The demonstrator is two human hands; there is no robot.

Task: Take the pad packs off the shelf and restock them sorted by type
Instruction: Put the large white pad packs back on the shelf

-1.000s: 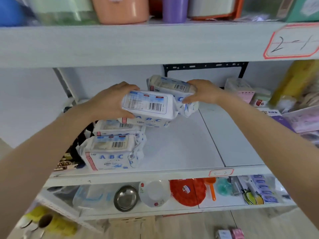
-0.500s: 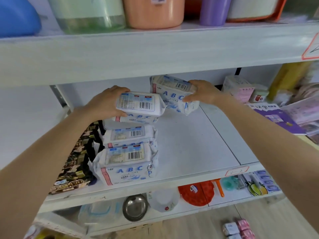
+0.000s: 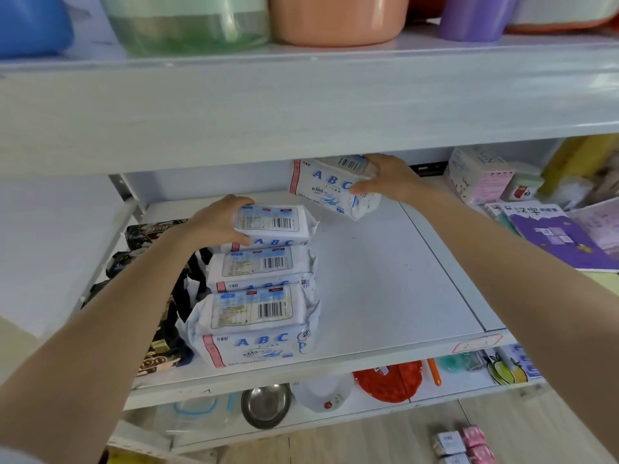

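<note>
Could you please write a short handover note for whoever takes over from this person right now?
Left hand grips the third ABC pack, at the back of the left row behind the front pack and middle pack.
Right hand grips a tilted ABC pack near the back of the shelf; whether it rests there is unclear.
Done: two packs lined up.
Left: release the third, add the tilted one; the pink pack at right and small packs on the floor possibly need sorting.
</note>
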